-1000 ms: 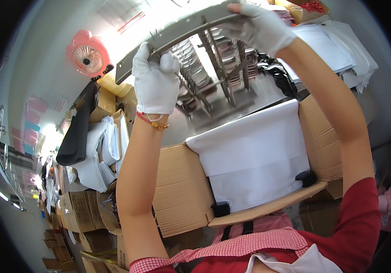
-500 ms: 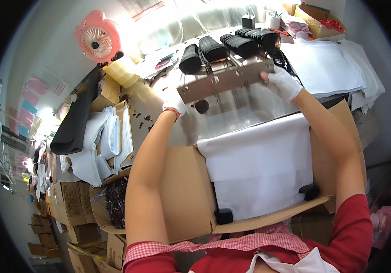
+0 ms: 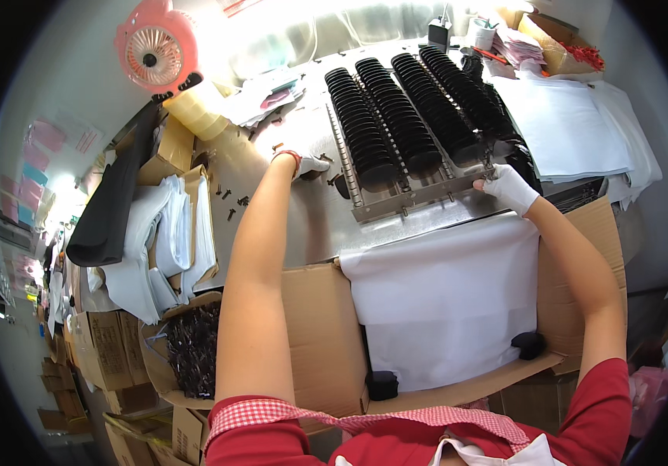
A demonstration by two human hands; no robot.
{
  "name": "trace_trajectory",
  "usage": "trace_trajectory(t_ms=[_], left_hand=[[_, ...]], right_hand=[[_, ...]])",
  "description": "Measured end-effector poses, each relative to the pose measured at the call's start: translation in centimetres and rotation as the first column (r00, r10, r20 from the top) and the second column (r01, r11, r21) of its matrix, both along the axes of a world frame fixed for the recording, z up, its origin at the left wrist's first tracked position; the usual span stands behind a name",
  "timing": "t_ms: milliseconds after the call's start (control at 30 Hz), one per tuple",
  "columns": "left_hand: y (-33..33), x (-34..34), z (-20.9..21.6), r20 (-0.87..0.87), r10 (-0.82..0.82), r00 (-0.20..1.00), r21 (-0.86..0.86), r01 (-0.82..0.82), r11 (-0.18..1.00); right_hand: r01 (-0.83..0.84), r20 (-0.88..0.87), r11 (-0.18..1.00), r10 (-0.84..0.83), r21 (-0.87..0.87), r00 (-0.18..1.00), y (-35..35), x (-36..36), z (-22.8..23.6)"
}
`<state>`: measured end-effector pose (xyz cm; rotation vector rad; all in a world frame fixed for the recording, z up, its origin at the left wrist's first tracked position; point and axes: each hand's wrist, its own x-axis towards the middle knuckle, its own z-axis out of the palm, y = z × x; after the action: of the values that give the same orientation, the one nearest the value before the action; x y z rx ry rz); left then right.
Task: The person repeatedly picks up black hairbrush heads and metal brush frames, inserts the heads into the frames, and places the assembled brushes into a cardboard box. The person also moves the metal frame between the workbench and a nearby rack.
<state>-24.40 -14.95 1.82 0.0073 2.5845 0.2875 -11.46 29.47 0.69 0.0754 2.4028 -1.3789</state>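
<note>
A metal rack [image 3: 419, 196] lies on the steel worktop, carrying four long rows of thin black oval pieces [image 3: 377, 175]. At its near right corner, my white-gloved right hand [image 3: 511, 189] is closed, thumb and fingers gripping the rack's near end bar. My left hand [image 3: 312, 165], also gloved in white, reaches low over the worktop left of the rack. Its fingers look stretched out beside dark bolts [image 3: 326, 158], apart from the rack; the fingertips are small and partly unclear. A single dark oval piece [image 3: 342, 186] sits by the rack's near left corner.
More bolts [image 3: 226, 193] are scattered on the worktop [image 3: 303, 225]. An open cardboard box [image 3: 318, 326] with a white sheet [image 3: 443, 295] stands before me. White sheets [image 3: 567, 132] lie at right; tape rolls [image 3: 194, 113] and a pink fan [image 3: 155, 58] stand at left.
The rack has come down from a tilted position and now lies on the worktop with its rows showing. My left hand has left its bar; my right hand still grips its right end, lower.
</note>
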Motion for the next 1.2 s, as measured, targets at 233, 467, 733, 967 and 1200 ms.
trace_trajectory(t_ms=[233,467,733,967,1200], left_hand=[[-4.7,1.3,-6.5,-0.446,-0.009,0.895,0.003,0.012,1.0],[-5.0,11.8,5.6,0.043,0.61,0.791,0.911,-0.282,0.302],[-13.8,26.1,6.6,-0.117,0.654,0.748,0.852,-0.263,0.454],[-22.6,41.5,2.3,-0.375,0.604,0.704,0.231,-0.56,0.796],[-19.2,43.0,9.0,0.386,0.855,0.346,0.801,-0.586,-0.124]], right_hand=[[-0.357,0.136,0.233,0.636,0.905,0.76,-2.1,2.0,6.5],[-0.733,-0.314,0.567,0.822,0.377,0.474,-16.1,4.5,14.2],[-0.124,0.276,-0.248,0.887,0.961,0.371,-31.0,-6.8,4.3],[-0.136,0.53,-0.515,0.788,0.846,0.313,-33.8,-8.6,2.8],[-0.261,0.647,-0.596,0.737,0.759,0.198,-33.2,-8.3,4.9]])
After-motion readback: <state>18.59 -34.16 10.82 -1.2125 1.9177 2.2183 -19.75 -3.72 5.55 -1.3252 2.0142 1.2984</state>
